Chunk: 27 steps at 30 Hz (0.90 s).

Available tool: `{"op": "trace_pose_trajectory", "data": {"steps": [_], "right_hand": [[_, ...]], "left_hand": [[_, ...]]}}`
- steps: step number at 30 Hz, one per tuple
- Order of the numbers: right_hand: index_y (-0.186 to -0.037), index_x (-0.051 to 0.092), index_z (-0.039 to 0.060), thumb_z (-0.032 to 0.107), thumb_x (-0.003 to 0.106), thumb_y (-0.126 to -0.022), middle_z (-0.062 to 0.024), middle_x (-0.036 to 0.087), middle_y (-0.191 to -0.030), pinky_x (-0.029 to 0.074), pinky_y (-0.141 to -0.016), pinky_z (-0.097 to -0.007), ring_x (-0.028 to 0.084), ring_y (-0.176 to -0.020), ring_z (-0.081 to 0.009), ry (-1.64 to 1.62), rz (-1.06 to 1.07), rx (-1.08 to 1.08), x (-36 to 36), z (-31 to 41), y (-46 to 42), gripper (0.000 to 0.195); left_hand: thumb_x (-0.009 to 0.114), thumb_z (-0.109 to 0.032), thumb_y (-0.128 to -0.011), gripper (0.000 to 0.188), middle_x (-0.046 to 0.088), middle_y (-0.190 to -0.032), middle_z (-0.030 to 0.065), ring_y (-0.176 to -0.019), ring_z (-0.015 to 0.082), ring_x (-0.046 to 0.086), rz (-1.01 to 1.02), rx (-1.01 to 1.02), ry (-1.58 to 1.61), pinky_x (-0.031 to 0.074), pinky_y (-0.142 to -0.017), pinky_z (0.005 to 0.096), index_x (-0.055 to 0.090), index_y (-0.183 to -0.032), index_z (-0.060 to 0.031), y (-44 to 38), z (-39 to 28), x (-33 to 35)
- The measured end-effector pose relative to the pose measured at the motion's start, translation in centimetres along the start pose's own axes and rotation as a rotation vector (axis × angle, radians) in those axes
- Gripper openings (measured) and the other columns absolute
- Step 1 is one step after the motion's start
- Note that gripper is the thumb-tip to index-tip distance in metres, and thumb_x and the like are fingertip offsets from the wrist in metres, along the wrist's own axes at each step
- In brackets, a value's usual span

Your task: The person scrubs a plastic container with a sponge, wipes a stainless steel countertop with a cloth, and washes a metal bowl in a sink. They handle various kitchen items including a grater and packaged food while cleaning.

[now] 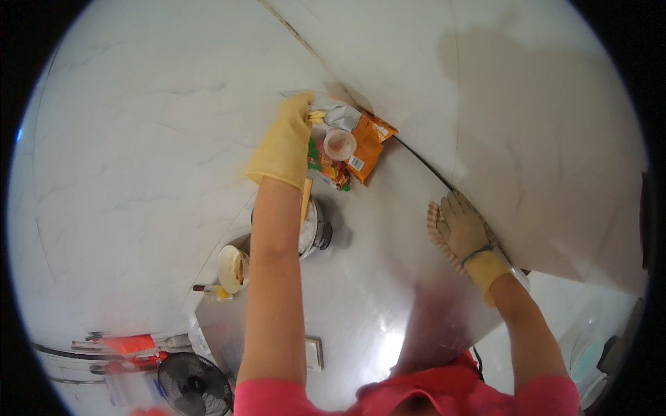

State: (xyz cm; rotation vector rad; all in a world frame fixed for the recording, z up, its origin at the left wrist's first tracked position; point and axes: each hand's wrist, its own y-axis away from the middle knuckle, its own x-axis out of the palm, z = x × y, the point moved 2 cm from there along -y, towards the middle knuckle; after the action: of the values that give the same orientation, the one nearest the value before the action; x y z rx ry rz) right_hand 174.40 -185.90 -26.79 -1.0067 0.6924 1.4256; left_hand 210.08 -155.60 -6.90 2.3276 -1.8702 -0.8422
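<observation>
My left hand (299, 127), in a yellow rubber glove, reaches to the food packets at the back of the metal table. Its fingers are by a silver bag (343, 116); whether they grip it is hidden. Beside them lie an orange packet (370, 148), a small round tub (340, 144) and a green and red packet (333, 169). My right hand (463, 226), gloved too, with a band at the wrist, presses on a striped cloth (439, 231) at the table's edge by the wall.
Behind my left forearm stands a metal pot (312, 229) with a wooden handle across it. Left of it are a white tub (231, 268) and a small jar (218, 294). A black fan (195, 387) is at the lower left. A tiled wall (520, 130) borders the table (364, 291).
</observation>
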Motion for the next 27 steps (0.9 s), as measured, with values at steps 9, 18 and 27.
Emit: {"op": "trace_pose_trajectory", "data": {"steps": [9,18,27], "right_hand": [[-0.15,0.051,-0.0031,0.03,0.064,-0.102,-0.024,0.051,-0.157,0.036,-0.127,-0.0473,0.045,-0.149,-0.0396,-0.018,0.121,0.07,-0.3,-0.3,-0.4,0.059],[-0.147,0.052,-0.0066,0.023,0.066,-0.1,-0.028,0.051,-0.155,0.038,-0.125,-0.0502,0.047,-0.145,-0.0475,0.041,0.087,0.003,-1.5,1.9,-1.2,0.057],[-0.145,0.055,-0.0067,0.02,0.058,-0.103,-0.0285,0.055,-0.15,0.041,-0.122,-0.0518,0.05,-0.141,-0.0484,0.124,0.027,-0.034,-1.5,3.2,-0.8,0.049]], "left_hand": [[0.061,-0.014,-0.101,0.016,0.071,-0.084,0.0182,-0.063,0.0291,0.07,0.06,-0.103,-0.06,0.058,-0.054,0.0396,0.068,-0.104,-0.0001,-5.4,2.0,11.0],[0.05,-0.037,-0.107,0.043,0.078,-0.102,0.0226,-0.092,0.0379,0.076,-0.075,0.406,-0.341,0.059,-0.079,0.0491,0.072,-0.107,0.0007,-6.3,5.2,15.1],[0.042,-0.065,-0.102,0.068,0.077,-0.098,0.0179,-0.099,0.038,0.074,-0.077,0.298,0.074,0.056,-0.092,0.0468,0.073,-0.104,-0.0047,3.6,8.0,12.9]]}}
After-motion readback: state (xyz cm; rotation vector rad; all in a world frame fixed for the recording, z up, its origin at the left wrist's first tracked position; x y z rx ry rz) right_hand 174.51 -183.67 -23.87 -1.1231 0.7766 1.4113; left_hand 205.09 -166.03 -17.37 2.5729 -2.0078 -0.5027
